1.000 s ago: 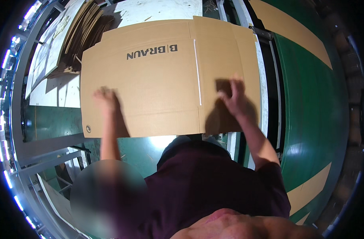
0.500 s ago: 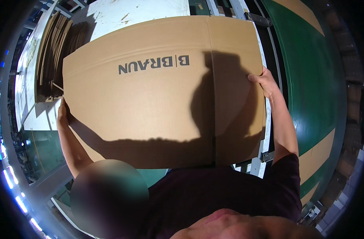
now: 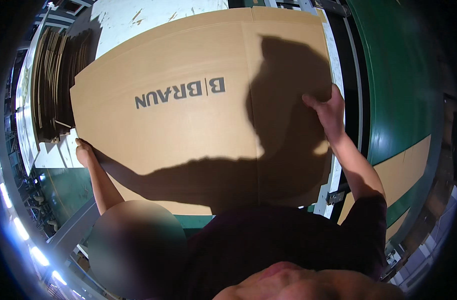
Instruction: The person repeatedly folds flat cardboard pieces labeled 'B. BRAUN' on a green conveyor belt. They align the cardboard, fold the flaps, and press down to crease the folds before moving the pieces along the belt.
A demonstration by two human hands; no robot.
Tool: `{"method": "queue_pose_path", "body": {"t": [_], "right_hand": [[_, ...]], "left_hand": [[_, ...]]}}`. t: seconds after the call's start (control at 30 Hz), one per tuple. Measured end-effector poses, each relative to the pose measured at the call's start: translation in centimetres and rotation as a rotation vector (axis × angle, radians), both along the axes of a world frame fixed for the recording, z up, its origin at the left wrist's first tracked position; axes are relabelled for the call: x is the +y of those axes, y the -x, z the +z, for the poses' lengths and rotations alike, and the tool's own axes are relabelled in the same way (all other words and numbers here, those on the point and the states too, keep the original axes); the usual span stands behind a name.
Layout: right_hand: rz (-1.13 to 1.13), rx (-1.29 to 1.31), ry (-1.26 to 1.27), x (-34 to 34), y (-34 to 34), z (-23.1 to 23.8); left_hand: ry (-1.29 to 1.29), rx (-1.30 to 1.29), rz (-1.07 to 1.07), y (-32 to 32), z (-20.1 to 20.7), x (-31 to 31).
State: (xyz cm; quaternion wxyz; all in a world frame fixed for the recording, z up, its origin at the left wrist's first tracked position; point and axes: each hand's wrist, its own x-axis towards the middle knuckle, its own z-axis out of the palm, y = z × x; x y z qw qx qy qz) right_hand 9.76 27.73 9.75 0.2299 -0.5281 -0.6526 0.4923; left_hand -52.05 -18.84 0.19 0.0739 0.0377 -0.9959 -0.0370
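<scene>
A large flat cardboard sheet (image 3: 188, 130), brown with dark print and fold creases, lies in front of me across a white tabletop. My left hand (image 3: 84, 153) grips its left edge near the lower corner, with the fingers partly hidden. At the right edge, my right hand (image 3: 331, 112) rests against the sheet with thumb and forefinger spread apart. My shadow covers the sheet's right and lower parts.
Several folded cardboard pieces (image 3: 51, 85) stand on edge at the left of the white table (image 3: 133, 25). On the right runs a green conveyor belt (image 3: 398, 90) carrying cardboard pieces (image 3: 403, 167). A metal rail (image 3: 356, 85) separates the table from the belt.
The sheet has turned slightly and shifted left in view. My right hand has loosened from its edge, thumb and forefinger now spread. My left hand stays at the left edge.
</scene>
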Motion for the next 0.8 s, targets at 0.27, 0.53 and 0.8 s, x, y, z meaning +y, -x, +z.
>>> {"method": "queue_pose_path", "body": {"t": [0.27,0.53,0.8], "right_hand": [[0.007,0.077,0.052,1.4,-1.0,-1.2],[-0.048,-0.317,-0.274,1.3,-0.8,-0.3],[-0.018,-0.584,-0.789,-3.1,-0.2,0.6]], "left_hand": [[-0.011,0.06,-0.022,-5.3,2.5,5.5],[-0.765,-0.281,-0.969,-29.5,6.0,10.9],[-0.59,-0.511,-1.819,-52.4,8.0,12.3]]}}
